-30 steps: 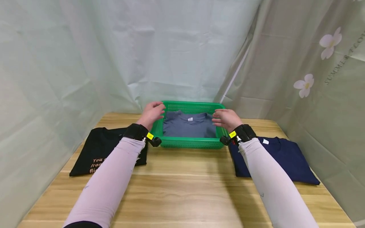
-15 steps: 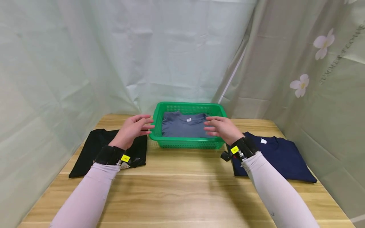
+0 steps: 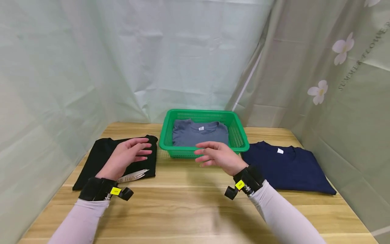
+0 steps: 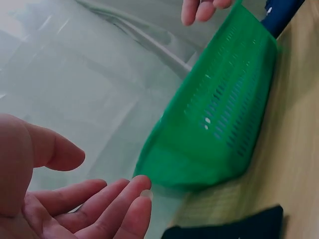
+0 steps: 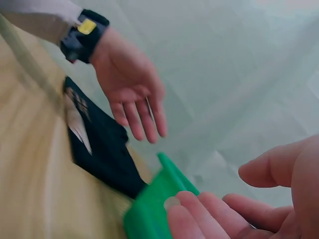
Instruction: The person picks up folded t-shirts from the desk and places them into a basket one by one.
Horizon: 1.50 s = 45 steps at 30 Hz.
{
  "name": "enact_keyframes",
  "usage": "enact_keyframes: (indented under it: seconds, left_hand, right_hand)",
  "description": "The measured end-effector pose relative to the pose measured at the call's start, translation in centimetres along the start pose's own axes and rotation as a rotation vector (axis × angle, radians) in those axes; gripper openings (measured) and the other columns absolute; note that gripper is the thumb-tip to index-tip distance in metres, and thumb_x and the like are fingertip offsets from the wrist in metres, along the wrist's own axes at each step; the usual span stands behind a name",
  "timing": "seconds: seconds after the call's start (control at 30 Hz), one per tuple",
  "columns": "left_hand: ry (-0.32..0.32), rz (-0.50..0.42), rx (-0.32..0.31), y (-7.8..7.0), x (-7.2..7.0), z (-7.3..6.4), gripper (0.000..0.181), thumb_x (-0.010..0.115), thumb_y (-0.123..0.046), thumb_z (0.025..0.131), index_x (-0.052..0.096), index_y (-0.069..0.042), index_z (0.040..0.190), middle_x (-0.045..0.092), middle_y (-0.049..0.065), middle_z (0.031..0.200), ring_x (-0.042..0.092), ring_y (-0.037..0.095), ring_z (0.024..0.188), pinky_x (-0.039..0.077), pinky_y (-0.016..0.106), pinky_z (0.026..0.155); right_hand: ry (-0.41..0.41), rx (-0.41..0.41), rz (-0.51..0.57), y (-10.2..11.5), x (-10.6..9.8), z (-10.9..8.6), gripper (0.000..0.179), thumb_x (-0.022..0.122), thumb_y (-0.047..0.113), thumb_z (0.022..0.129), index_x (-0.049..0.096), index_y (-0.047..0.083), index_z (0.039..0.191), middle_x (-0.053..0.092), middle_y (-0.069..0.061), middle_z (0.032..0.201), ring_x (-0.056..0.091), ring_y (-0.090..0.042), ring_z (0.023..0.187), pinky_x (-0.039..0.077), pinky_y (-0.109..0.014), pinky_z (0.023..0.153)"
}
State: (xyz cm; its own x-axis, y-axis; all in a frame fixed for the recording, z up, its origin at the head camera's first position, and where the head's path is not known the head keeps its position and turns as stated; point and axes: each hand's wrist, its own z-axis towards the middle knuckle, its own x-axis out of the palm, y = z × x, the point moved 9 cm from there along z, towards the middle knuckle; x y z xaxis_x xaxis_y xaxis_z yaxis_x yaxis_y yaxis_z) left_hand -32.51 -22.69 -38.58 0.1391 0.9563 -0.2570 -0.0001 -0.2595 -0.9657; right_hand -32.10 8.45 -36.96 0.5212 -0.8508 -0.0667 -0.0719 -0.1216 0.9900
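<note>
My left hand point(image 3: 126, 156) hovers over the folded black T-shirt point(image 3: 103, 154) on the left of the table, fingers loosely bent and holding nothing. In front of the green basket point(image 3: 163, 135) is my right hand point(image 3: 219, 156), also holding nothing; its fingertips overlap the basket's front rim in the head view. A folded grey-blue T-shirt point(image 3: 198, 135) with a white neck label lies inside the basket. To the right, a folded navy T-shirt point(image 3: 292, 169) lies flat. The left wrist view shows the fingers point(image 4: 99, 209) relaxed, with the basket's perforated side point(image 4: 214, 114) beyond them.
The wooden table point(image 3: 182, 210) carries all of it. A pale curtain point(image 3: 189, 61) hangs right behind the basket, and a flowered curtain point(image 3: 350, 128) borders the right side. Both wrists wear black straps point(image 3: 97, 189) with small cameras.
Both hands have drawn back from the basket's sides toward me. The left has moved left over the black T-shirt; the right has moved left and nearer. The basket and T-shirts stay put.
</note>
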Motion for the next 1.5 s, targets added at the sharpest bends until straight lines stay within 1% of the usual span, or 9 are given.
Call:
enact_keyframes:
  seconds: [0.3, 0.43, 0.53, 0.77, 0.9, 1.03, 1.13, 1.23, 1.5]
  left_hand:
    - [-0.067, 0.032, -0.021, 3.0, -4.6, -1.9, 0.06, 0.044, -0.037, 0.119, 0.04, 0.001, 0.167, 0.053, 0.03, 0.162, 0.075, -0.003, 0.111, 0.064, 0.022, 0.094]
    - [-0.085, 0.017, -0.03, 4.6, -6.6, -2.7, 0.062, 0.045, -0.033, 0.12, 0.035, 0.007, 0.166, 0.074, 0.001, 0.138, 0.075, -0.006, 0.107, 0.064, 0.021, 0.091]
    - [-0.077, -0.018, -0.043, 5.7, -7.8, -3.2, 0.064, 0.046, -0.031, 0.119, 0.03, 0.011, 0.166, 0.072, -0.026, 0.117, 0.076, -0.005, 0.104, 0.064, 0.021, 0.089]
    - [-0.144, 0.034, -0.11, 7.6, -11.3, -4.3, 0.068, 0.04, -0.03, 0.12, 0.02, 0.016, 0.166, 0.065, -0.039, 0.1, 0.073, -0.012, 0.095, 0.064, 0.018, 0.082]
    - [-0.284, 0.144, -0.155, 8.2, -13.9, -5.1, 0.068, 0.039, -0.032, 0.119, 0.025, 0.016, 0.166, 0.077, -0.002, 0.118, 0.067, -0.014, 0.086, 0.062, 0.015, 0.076]
    - [-0.384, 0.327, -0.25, 9.0, -15.7, -5.8, 0.067, 0.039, -0.032, 0.118, 0.03, 0.016, 0.163, 0.043, 0.044, 0.156, 0.07, 0.015, 0.099, 0.061, 0.02, 0.075]
    - [-0.391, 0.434, -0.349, 9.9, -16.2, -6.0, 0.069, 0.041, -0.033, 0.116, 0.03, 0.018, 0.161, 0.039, 0.047, 0.157, 0.059, 0.05, 0.122, 0.061, 0.046, 0.097]
    - [-0.374, 0.493, -0.428, 10.8, -16.3, -6.0, 0.07, 0.045, -0.034, 0.114, 0.031, 0.019, 0.158, 0.036, 0.049, 0.155, 0.045, 0.062, 0.134, 0.045, 0.071, 0.112]
    - [-0.385, 0.526, -0.439, 11.1, -16.4, -5.4, 0.059, 0.057, -0.023, 0.109, 0.043, 0.019, 0.147, 0.04, 0.048, 0.15, 0.045, 0.061, 0.129, 0.043, 0.069, 0.112]
  right_hand:
    - [0.078, 0.027, 0.015, -3.0, 5.0, 1.8, 0.046, 0.058, 0.017, 0.111, 0.058, -0.004, 0.151, 0.065, -0.031, 0.148, 0.078, -0.032, 0.118, 0.066, -0.044, 0.1]
    - [0.069, 0.063, 0.017, -4.8, 6.6, 3.1, 0.045, 0.056, 0.013, 0.11, 0.057, -0.009, 0.151, 0.064, -0.034, 0.146, 0.076, -0.041, 0.122, 0.066, -0.048, 0.099]
    - [0.04, 0.082, 0.019, -5.8, 7.6, 4.0, 0.045, 0.056, 0.011, 0.111, 0.057, -0.01, 0.149, 0.067, -0.032, 0.143, 0.074, -0.045, 0.123, 0.067, -0.045, 0.094]
    - [-0.049, 0.099, 0.037, -7.0, 9.4, 5.9, 0.042, 0.062, 0.009, 0.106, 0.062, -0.011, 0.143, 0.074, -0.028, 0.131, 0.081, -0.033, 0.103, 0.069, -0.038, 0.084]
    - [-0.109, 0.101, 0.022, -7.7, 9.9, 7.0, 0.042, 0.064, 0.008, 0.104, 0.061, -0.011, 0.141, 0.075, -0.026, 0.123, 0.081, -0.032, 0.098, 0.069, -0.039, 0.083]
    - [-0.174, 0.1, 0.013, -8.1, 10.4, 7.9, 0.043, 0.064, 0.007, 0.104, 0.059, -0.013, 0.142, 0.075, -0.026, 0.12, 0.081, -0.04, 0.099, 0.069, -0.04, 0.083]
    - [-0.217, 0.092, 0.007, -8.1, 10.9, 8.4, 0.044, 0.066, 0.007, 0.103, 0.059, -0.014, 0.14, 0.077, -0.026, 0.117, 0.081, -0.041, 0.098, 0.069, -0.039, 0.081]
    - [-0.235, 0.084, -0.034, -8.0, 11.7, 9.1, 0.039, 0.068, 0.008, 0.102, 0.063, -0.014, 0.135, 0.08, -0.026, 0.108, 0.083, -0.036, 0.092, 0.069, -0.036, 0.078]
    - [-0.287, 0.123, -0.183, -7.9, 13.3, 10.2, 0.03, 0.08, 0.021, 0.101, 0.079, -0.005, 0.116, 0.081, -0.011, 0.077, 0.083, -0.023, 0.071, 0.066, -0.029, 0.065]
